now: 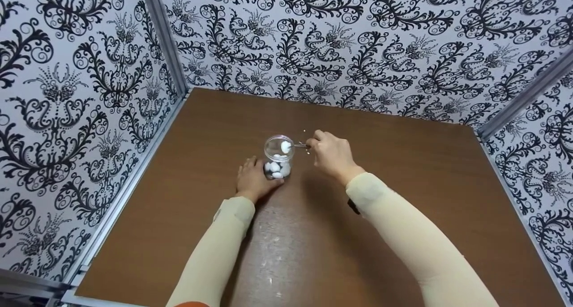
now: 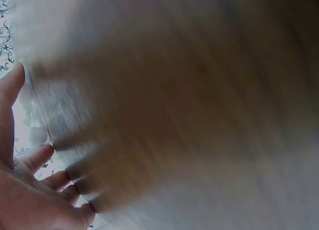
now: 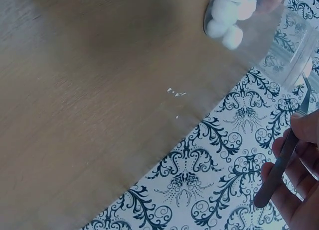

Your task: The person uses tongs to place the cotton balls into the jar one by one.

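A clear jar (image 1: 288,161) stands on the table with several white cotton balls (image 1: 275,168) at its bottom. My left hand (image 1: 254,179) holds the jar low on its left side, thumb in front; the left wrist view shows the thumb and fingers (image 2: 40,158) on either side of it. Tweezers (image 3: 281,172) are pinched between the thumb and fingers of my right hand (image 1: 332,155). Their tips meet a single cotton ball (image 1: 285,147) at the jar's mouth, seen through the clear rim. In the right wrist view this ball is mostly hidden.
Small white bits (image 3: 174,92) lie on the brown table (image 1: 403,177) just right of the jar. Patterned black-and-white walls (image 1: 331,43) enclose the table at the back and both sides, with metal posts (image 1: 168,43) at the corners.
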The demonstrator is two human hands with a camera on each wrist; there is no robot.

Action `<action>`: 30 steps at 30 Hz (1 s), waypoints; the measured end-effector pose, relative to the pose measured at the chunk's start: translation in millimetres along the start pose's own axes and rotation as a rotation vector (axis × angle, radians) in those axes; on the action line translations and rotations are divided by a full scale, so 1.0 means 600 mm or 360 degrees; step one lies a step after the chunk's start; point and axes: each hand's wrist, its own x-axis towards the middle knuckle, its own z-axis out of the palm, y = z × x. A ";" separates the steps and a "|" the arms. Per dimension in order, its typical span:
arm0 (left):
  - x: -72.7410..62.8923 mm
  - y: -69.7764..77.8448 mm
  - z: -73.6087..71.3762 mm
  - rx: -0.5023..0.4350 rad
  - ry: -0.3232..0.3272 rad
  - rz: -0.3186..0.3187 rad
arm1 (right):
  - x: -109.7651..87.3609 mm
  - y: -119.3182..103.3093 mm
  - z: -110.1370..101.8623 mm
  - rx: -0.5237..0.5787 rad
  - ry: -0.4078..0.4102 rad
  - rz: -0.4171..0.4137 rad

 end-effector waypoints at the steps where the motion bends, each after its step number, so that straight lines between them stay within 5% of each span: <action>1: 0.000 0.001 0.000 -0.0002 0.0006 0.0005 | 0.000 0.000 0.000 0.0003 0.0008 -0.0005; 20: 0.001 0.001 0.007 0.0004 0.0000 0.0025 | -0.017 0.018 -0.018 -0.0021 0.0018 0.0027; 26: 0.005 -0.003 0.007 -0.0010 -0.0001 0.0018 | -0.056 0.053 -0.017 -0.0005 0.0024 0.0114; 30: 0.006 -0.008 0.005 -0.0013 -0.0011 0.0021 | -0.098 0.069 -0.001 0.0010 -0.0091 0.0214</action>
